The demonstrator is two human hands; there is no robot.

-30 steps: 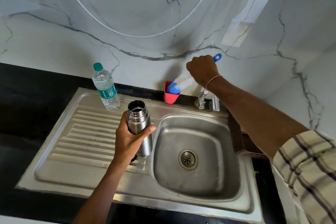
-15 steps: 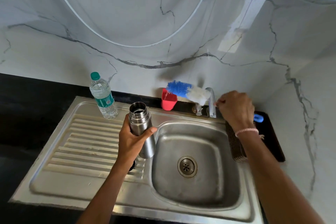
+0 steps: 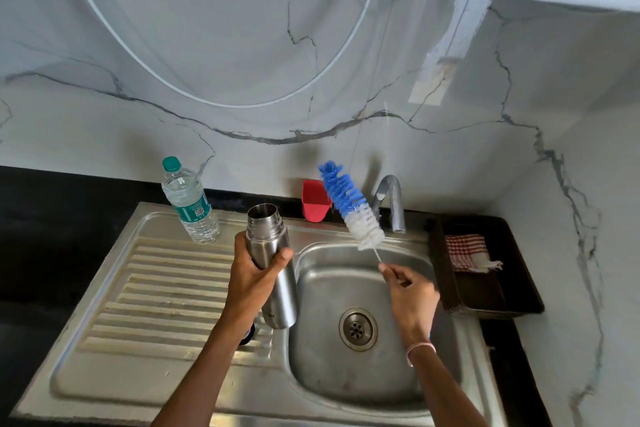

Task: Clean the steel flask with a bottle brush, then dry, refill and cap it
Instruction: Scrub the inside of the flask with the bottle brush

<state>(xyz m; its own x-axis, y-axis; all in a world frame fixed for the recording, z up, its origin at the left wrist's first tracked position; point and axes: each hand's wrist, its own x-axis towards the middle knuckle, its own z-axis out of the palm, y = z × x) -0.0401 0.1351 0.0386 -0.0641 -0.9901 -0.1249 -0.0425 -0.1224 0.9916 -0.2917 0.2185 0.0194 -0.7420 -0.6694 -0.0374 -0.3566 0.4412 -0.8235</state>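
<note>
Far left, on the sink's rim: clear plastic water bottle with green cap [image 3: 188, 203], upright, well apart from both hands. Below it lies the ribbed steel draining board [image 3: 166, 288].

We note the left hand [image 3: 254, 279] wrapped round the cylindrical steel flask [image 3: 266, 239], fingers behind, thumb across the front. The flask is held above the board's right edge, just left of the basin. It is uncapped, its long axis near upright, its open mouth up and leaning a little away. A small dark round thing shows under the left wrist; we cannot tell what it is.

Against the wall stands a red plastic cup [image 3: 314, 201]. In front of it is the bottle brush with blue and white bristles [image 3: 351, 206], its axis slanting from lower right to upper left, blue tip uppermost.

The right hand [image 3: 410, 295] pinches the brush's thin wire stem below the white bristles, the other fingers curled, over the steel sink basin [image 3: 391, 374].

The brush tip lies right of the flask mouth and points away from it. We judge it must swing over and down, along the flask's axis, to enter.

Right: curved tap [image 3: 389, 199], then a dark tray [image 3: 485, 298] holding a red-checked cloth [image 3: 465, 251].
</note>
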